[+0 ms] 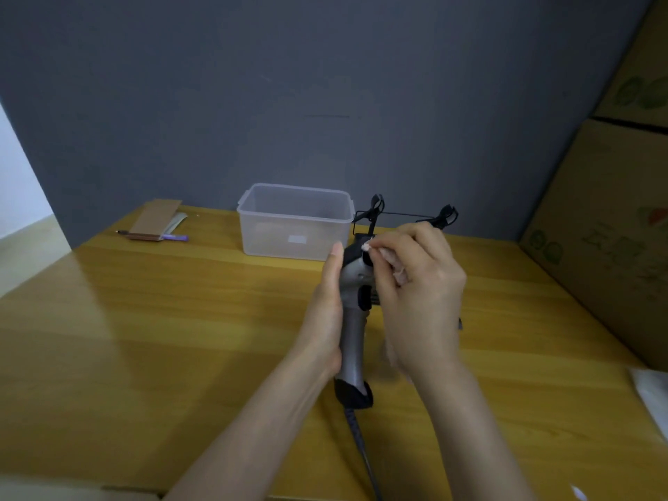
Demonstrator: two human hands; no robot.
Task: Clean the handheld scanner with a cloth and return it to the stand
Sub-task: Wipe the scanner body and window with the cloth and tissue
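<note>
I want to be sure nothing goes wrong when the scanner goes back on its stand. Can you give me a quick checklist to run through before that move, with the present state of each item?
1. Scanner firmly held: ok, the left hand is wrapped around its grey handle.
2. Wiping finished: not ok, the right hand presses the cloth on the scanner's head.
3. Stand free to receive it: ok, nothing hangs on the black wire frame.
4. Path to the stand: ok, only the clear plastic box sits beside it, to the left.
5. Cable free of snags: cannot tell, it runs out of view below.
6. Scanner head clean: cannot tell, fingers and cloth cover it.
</note>
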